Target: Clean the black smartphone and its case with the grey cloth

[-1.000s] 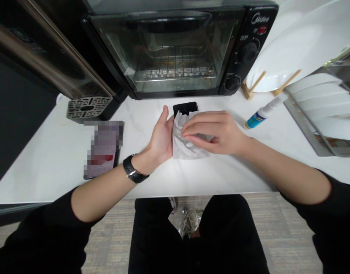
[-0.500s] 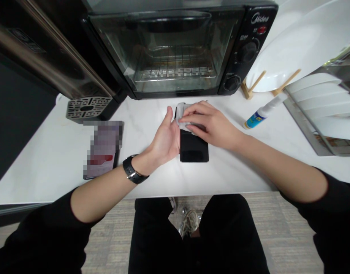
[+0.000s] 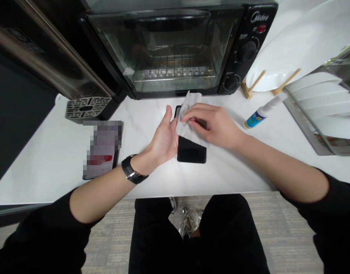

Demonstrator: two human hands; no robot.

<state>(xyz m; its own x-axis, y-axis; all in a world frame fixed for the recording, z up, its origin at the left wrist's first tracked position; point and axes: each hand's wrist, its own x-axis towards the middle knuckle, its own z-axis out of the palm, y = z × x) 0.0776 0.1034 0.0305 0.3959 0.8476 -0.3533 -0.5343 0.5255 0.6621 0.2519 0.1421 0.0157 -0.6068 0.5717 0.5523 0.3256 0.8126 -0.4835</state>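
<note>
A black smartphone with a dark, glossy screen is in front of the oven. My left hand holds it along its left side, thumb pointing up and fingers hidden behind it. In my right hand a thin grey wiping cloth with a zigzag edge is pinched between thumb and fingers. The cloth lies across the upper part of the phone and covers much of its screen. Its top corner sticks up towards the oven.
A black toaster oven stands behind my hands. To the right are a small spray bottle, white plates and a wooden plate stand. On the left lie a second phone, its screen blurred, and a machine's drip tray.
The cloth, bunched at the phone's top before, is now spread wider and reaches lower over the screen. My right fingers have curled in more. My left hand has barely moved.
</note>
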